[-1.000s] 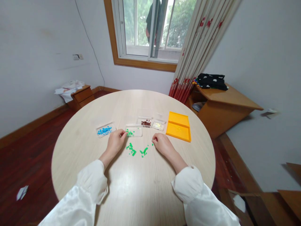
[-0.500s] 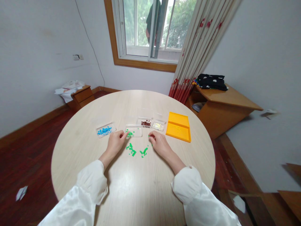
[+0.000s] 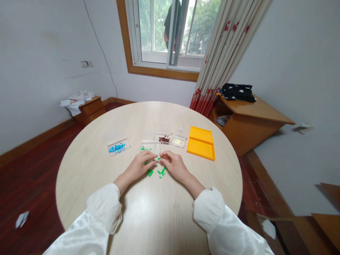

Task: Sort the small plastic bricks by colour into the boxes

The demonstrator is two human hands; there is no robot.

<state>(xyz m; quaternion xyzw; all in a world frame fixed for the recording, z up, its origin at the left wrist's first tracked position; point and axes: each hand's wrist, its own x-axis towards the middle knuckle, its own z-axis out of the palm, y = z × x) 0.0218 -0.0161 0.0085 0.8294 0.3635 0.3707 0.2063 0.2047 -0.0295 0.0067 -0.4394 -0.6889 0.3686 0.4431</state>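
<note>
My left hand (image 3: 142, 164) and my right hand (image 3: 174, 164) meet fingertip to fingertip above the middle of the table. A small green brick (image 3: 159, 158) shows between them, pinched by my right thumb and finger. The left fingers are closed close beside it; what lies between them is too small to make out. Just behind the hands stands a clear tray (image 3: 155, 144) with several green bricks in it. Below them, loose green bricks lie on the table in two clusters, the left cluster (image 3: 150, 174) partly hidden by my left hand and the right cluster (image 3: 161, 173) in view.
A clear tray with blue bricks (image 3: 117, 147) is at the left. Behind the green tray are boxes of dark brown pieces (image 3: 164, 139) and pale yellow pieces (image 3: 178, 142). An open yellow case (image 3: 201, 148) lies at the right of the round table (image 3: 148, 219).
My left hand has left the green tray and moved right and toward me. My right hand has shifted left, so the fingertips now meet around a small green brick.
</note>
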